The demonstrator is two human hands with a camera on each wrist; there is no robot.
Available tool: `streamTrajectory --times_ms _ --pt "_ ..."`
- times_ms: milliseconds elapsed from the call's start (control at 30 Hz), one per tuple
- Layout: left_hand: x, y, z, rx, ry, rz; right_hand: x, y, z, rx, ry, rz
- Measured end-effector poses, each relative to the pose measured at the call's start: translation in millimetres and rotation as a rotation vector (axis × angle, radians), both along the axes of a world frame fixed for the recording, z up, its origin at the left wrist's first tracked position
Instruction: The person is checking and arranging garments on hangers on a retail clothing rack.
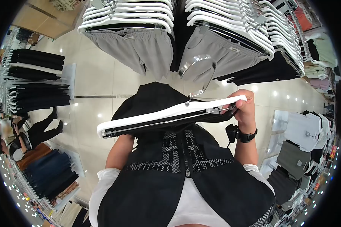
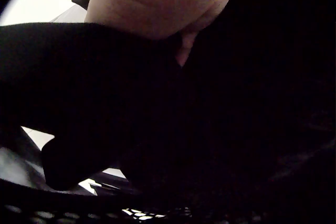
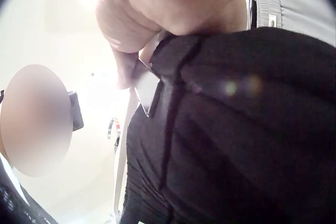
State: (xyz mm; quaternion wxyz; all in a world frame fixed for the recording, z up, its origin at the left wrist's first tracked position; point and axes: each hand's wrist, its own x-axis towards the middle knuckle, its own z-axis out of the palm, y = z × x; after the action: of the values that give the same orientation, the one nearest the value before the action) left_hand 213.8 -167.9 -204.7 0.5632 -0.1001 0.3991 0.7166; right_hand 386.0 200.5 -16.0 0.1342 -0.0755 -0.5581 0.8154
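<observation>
A white clip hanger (image 1: 166, 112) with a metal hook (image 1: 212, 77) lies slantwise in front of the person's chest. My right hand (image 1: 245, 104) grips its right end, thumb over the white bar, close by the metal clip (image 3: 148, 90). From the hanger a black garment (image 1: 151, 96) with a gathered waist hangs and spreads away to the front left. The left forearm (image 1: 119, 151) runs behind the garment, which hides that hand in the head view. In the left wrist view my left hand (image 2: 157, 3) meets the dark cloth, most of its fingers covered.
Racks ahead bear grey bottoms (image 1: 134, 47) and black bottoms (image 1: 269, 70) on white hangers. More racks of dark clothes (image 1: 39, 94) line the left, where another person (image 1: 38, 130) is seen. To the right hang white garments (image 1: 303, 128). The floor (image 1: 98, 104) is pale, shiny tile.
</observation>
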Motion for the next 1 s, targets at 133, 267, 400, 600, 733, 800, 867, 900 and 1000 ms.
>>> streamTrajectory --times_ms 133,267,400,600,733,800,867,900,1000 --pt "-26 -8 1 -0.017 0.014 -0.073 -19 -7 6 -0.015 -0.012 -0.030" --pt "-64 -4 -7 -0.026 0.027 -0.137 -36 -25 8 -0.003 -0.035 -0.085" --pt "-103 1 -15 -0.031 0.050 -0.204 -51 -43 10 0.073 -0.072 -0.169" --pt "-145 1 -18 -0.035 0.080 -0.283 -65 -67 2 -0.021 -0.068 -0.265" --pt "-159 -1 -16 -0.035 0.099 -0.316 -72 -80 1 -0.012 -0.065 -0.295" --pt "-165 -1 -16 -0.030 0.108 -0.328 -75 -79 2 -0.012 -0.058 -0.281" --pt "-166 -3 -16 -0.034 0.114 -0.338 -79 -79 3 -0.013 -0.055 -0.273" --pt "-167 -4 -16 -0.037 0.118 -0.340 -81 -79 3 -0.013 -0.055 -0.273" --pt "-168 -5 -15 -0.037 0.126 -0.343 -84 -77 4 0.002 -0.036 -0.258"
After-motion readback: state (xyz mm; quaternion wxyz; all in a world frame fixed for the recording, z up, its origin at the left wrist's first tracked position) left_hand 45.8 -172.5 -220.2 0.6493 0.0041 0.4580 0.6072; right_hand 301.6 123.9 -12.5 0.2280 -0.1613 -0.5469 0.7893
